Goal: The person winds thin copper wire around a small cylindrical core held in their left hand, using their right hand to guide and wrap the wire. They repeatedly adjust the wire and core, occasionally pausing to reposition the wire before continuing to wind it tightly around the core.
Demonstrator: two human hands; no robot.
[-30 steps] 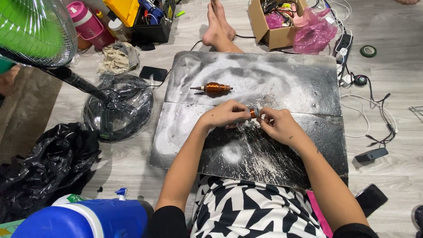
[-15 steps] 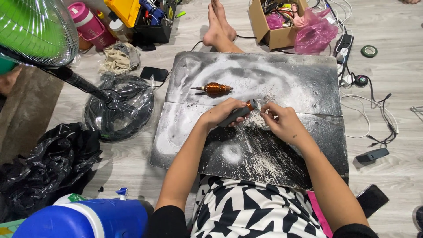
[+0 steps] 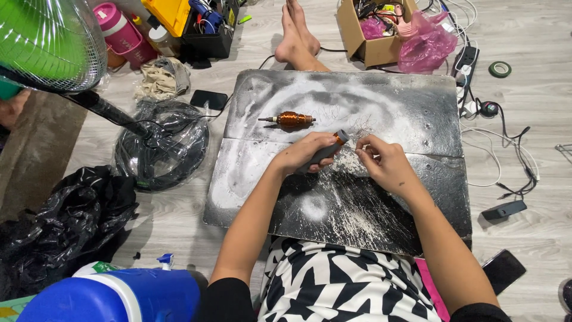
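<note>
My left hand [image 3: 305,152] grips a grey cylindrical part with a copper-coloured end [image 3: 329,147], held slanted over the black dusty board [image 3: 411,113]. My right hand [image 3: 381,162] sits just to its right, fingertips pinched near the part's copper end; whether they hold something small I cannot tell. A copper-wound motor rotor [image 3: 289,120] lies on the board a little beyond my left hand.
Bare feet of another person [image 3: 296,33] rest past the board's far edge. A cardboard box [image 3: 369,30] and pink bag [image 3: 426,45] stand far right; cables [image 3: 500,155] right. A fan base in plastic [image 3: 161,146], black bag [image 3: 59,220] and blue jug [image 3: 113,295] lie left.
My left hand has turned the grey part so its copper end points up and right. My right hand has drawn slightly apart from the left.
</note>
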